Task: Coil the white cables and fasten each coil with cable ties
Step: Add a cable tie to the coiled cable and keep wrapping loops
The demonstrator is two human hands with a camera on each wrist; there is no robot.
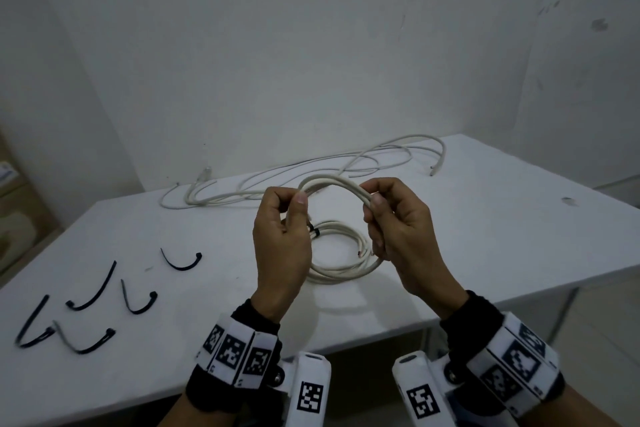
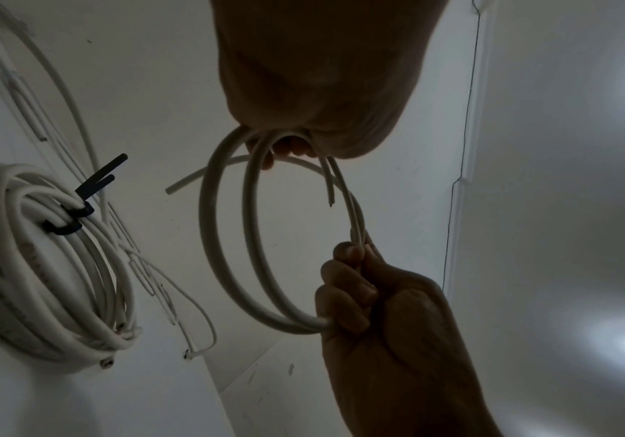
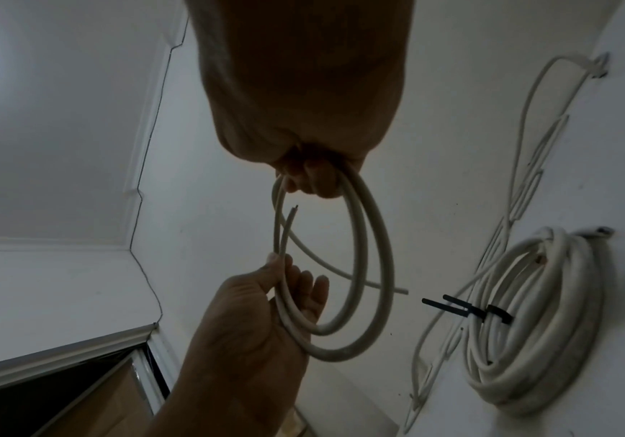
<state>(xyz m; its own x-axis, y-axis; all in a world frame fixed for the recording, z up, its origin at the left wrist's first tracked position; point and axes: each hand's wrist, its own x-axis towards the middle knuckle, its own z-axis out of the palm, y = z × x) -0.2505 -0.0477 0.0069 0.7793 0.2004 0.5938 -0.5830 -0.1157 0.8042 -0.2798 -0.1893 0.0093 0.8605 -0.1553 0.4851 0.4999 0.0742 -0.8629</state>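
Above the table, both hands hold a small coil of white cable point(image 1: 332, 182). My left hand point(image 1: 294, 204) pinches its left side between thumb and fingers, and my right hand point(image 1: 372, 204) grips its right side. In the left wrist view the coil point(image 2: 225, 236) shows two or three loops with two free ends sticking out. Below the hands a finished coil point(image 1: 343, 267) lies on the table, bound by black cable ties point(image 1: 314, 230). Several loose black cable ties point(image 1: 93, 288) lie at the table's left front.
Loose white cables point(image 1: 311, 166) sprawl along the back of the white table point(image 1: 485, 236), close to the wall. The table's right edge runs diagonally past my right wrist. Cardboard boxes point(image 1: 14, 204) stand on the floor at the far left.
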